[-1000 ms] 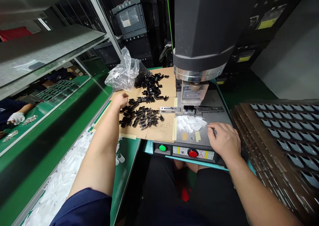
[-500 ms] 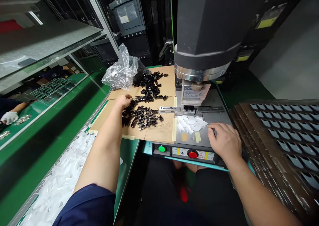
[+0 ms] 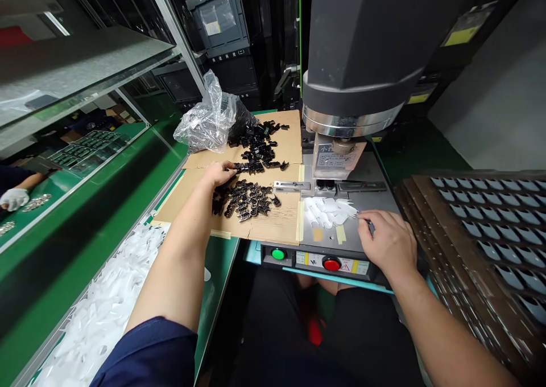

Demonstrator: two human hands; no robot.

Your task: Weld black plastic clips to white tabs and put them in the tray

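Note:
My left hand (image 3: pixel 222 173) reaches over the cardboard, fingers bent together against the left end of a row of small black plastic parts (image 3: pixel 256 165); its fingertips are partly hidden. Below the row lies a loose pile of curved black parts (image 3: pixel 249 200). My right hand (image 3: pixel 389 239) rests at the right of the machine's metal base, thumb and forefinger curled close. Something dark shows between them, too small to name. Beside its fingertips, white plastic pieces (image 3: pixel 326 211) lie in a flat heap. Under the press head (image 3: pixel 341 156), a dark part (image 3: pixel 325 184) sits in the fixture.
A clear plastic bag (image 3: pixel 211 116) stands at the back of the cardboard (image 3: pixel 273 225). Green (image 3: pixel 278 254) and red (image 3: pixel 331 264) buttons line the machine's front. Stacked brown trays (image 3: pixel 460 239) hold grey pieces at right. Many white pieces (image 3: pixel 106 301) lie at left, near a co-worker's gloved hand (image 3: pixel 15 199).
My left hand has moved a little to the right along the black row. My right hand stays beside the white pieces. The view has shifted slightly.

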